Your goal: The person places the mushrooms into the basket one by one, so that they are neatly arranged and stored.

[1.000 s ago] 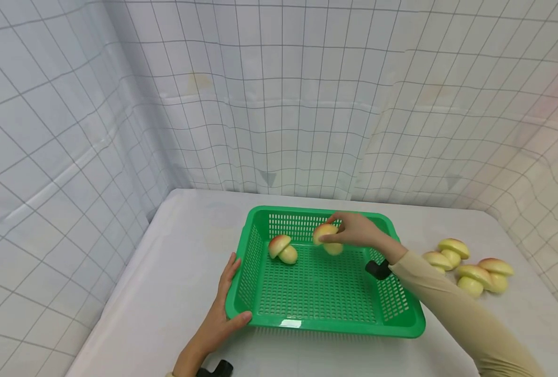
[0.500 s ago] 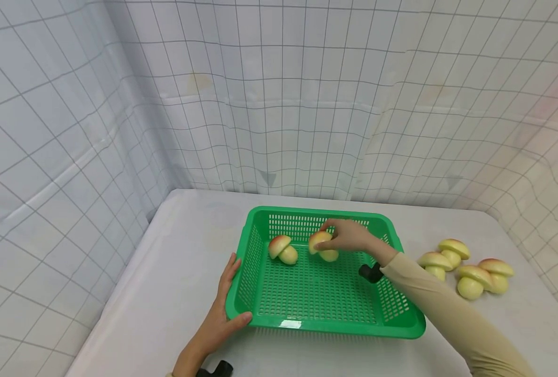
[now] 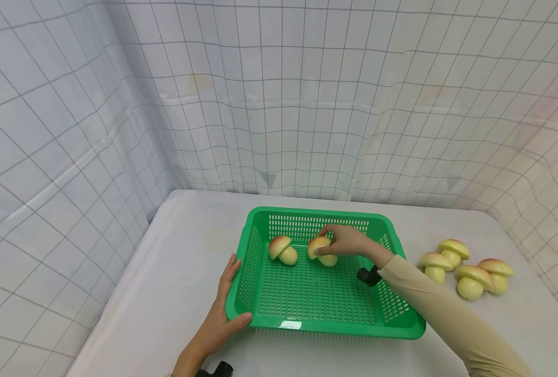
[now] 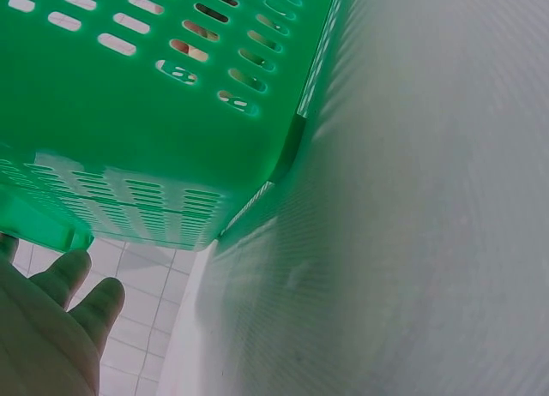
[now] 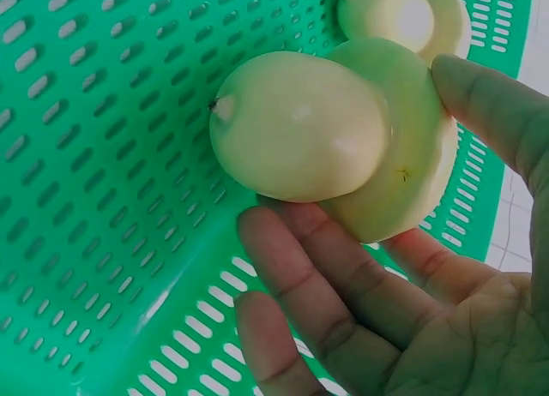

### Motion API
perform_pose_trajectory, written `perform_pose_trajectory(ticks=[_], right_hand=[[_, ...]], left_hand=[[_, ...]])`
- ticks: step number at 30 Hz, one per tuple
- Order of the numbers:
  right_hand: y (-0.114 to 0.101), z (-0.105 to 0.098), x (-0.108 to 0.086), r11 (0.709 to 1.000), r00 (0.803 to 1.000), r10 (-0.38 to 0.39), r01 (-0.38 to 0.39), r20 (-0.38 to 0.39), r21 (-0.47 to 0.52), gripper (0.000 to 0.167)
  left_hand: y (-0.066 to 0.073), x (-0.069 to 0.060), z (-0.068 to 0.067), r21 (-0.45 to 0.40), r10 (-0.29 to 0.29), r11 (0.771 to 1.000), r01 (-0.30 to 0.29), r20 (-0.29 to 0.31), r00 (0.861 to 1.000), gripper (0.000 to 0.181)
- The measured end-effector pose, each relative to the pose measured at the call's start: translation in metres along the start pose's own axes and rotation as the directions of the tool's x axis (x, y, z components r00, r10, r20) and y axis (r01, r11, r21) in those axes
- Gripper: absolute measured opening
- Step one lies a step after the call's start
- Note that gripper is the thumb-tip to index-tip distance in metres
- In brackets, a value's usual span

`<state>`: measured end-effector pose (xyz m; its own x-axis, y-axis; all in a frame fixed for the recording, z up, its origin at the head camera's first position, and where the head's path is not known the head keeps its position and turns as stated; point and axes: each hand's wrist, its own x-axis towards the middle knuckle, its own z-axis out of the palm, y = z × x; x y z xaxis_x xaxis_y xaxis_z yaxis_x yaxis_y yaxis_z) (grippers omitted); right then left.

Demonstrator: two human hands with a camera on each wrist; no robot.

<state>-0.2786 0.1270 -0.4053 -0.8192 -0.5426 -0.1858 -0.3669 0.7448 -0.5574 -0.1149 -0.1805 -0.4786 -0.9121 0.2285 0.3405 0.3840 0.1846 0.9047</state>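
In the head view a green basket (image 3: 326, 328) stands on the white table, and my left hand (image 3: 216, 319) rests at its left front corner, thumb on the rim and fingers along the side. My right hand (image 3: 351, 242) reaches inside and grips a toy mushroom (image 3: 326, 259) with a reddish cap. Another mushroom (image 3: 287, 255) lies to its left in the basket. The right wrist view shows the thumb and fingers of my right hand (image 5: 403, 302) around the cap of the pale mushroom (image 5: 300, 126). Left fingers (image 4: 94, 306) appear beside the basket wall (image 4: 129, 130) in the left wrist view.
Several yellow mushrooms (image 3: 471, 283) lie grouped on the table right of the basket, near my right sleeve (image 3: 453, 314). A white curtain with a grid pattern (image 3: 279, 104) hangs behind the table and along both sides.
My right hand has moved down and slightly left with the mushroom, deeper into the basket. The left hand has stayed at the corner.
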Motion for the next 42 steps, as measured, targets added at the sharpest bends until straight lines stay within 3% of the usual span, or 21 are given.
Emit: perform_pose_trajectory(ticks=[42], right_hand=[[0.0064, 0.0032, 0.0024, 1.0, 0.999, 0.011, -0.011, 0.031, -0.007, 0.056]], left_hand=[[-0.0015, -0.0004, 0.0008, 0.007, 0.013, 1.0, -0.013, -0.002, 1.0, 0.097]])
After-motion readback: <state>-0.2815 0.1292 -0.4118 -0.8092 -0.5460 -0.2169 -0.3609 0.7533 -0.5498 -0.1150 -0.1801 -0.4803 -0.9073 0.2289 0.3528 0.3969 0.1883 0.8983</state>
